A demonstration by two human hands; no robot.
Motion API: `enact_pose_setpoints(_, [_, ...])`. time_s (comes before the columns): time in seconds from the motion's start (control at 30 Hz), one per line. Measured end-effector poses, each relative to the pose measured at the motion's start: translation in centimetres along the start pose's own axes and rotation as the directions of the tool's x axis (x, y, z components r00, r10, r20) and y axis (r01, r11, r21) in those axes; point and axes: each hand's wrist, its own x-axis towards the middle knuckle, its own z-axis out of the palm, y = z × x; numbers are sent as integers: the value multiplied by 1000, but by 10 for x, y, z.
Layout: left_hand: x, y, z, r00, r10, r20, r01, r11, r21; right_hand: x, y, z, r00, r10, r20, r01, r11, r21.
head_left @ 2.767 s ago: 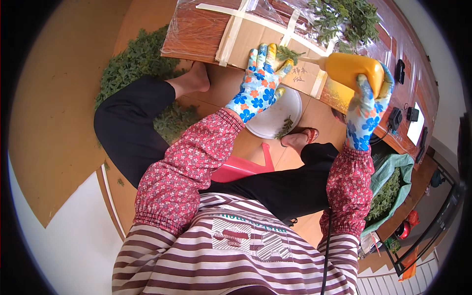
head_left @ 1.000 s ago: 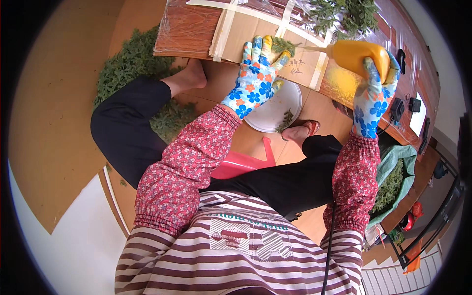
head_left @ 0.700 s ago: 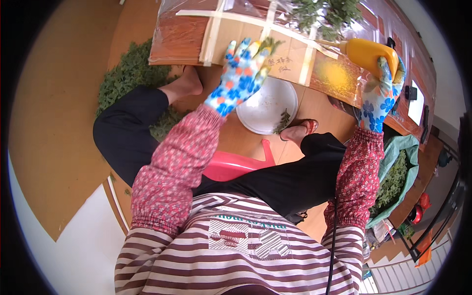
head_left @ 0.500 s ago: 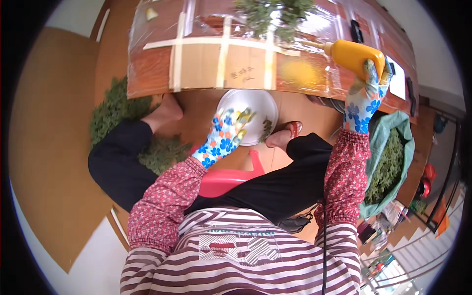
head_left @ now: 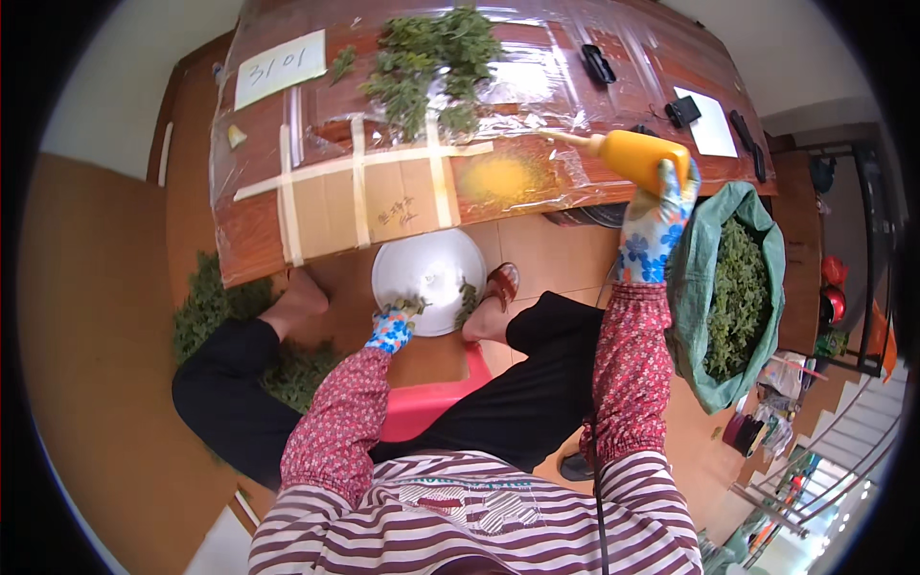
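Observation:
My right hand [head_left: 656, 220], in a blue-flowered glove, grips a yellow squeeze bottle [head_left: 644, 160] with a long thin nozzle. The bottle lies almost level over the table's near edge, its nozzle pointing left. Below that nozzle a yellow patch [head_left: 503, 180] marks the tabletop. My left hand [head_left: 391, 331], gloved alike, is at the near left rim of a white basin [head_left: 431, 273] under the table edge. Its fingers look greenish and apart, though their tips are hard to make out. One green sprig [head_left: 468, 302] rests at the basin's right side.
Cut green sprigs [head_left: 436, 62] are heaped on the plastic-covered table [head_left: 537, 115], beside taped cardboard [head_left: 374, 201]. A green sack [head_left: 685, 316] full of foliage stands at my right. More foliage [head_left: 216, 302] lies left by my foot. A pink stool [head_left: 422, 407] is beneath me.
The view has shifted, showing more of the table. My left hand has drawn back from over the basin to its near left rim. My right hand still holds the bottle.

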Motion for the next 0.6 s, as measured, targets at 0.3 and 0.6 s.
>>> enact_pose_setpoints(0.3, [38, -84, 47, 886, -462, 32, 461, 886, 40, -10, 32, 22, 987, 140, 76, -135, 988, -72])
enact_pose_setpoints(0.6, [65, -115, -1, 812, -532, 240, 531, 844, 77, -30, 40, 48, 966, 213, 145, -192, 970, -148])
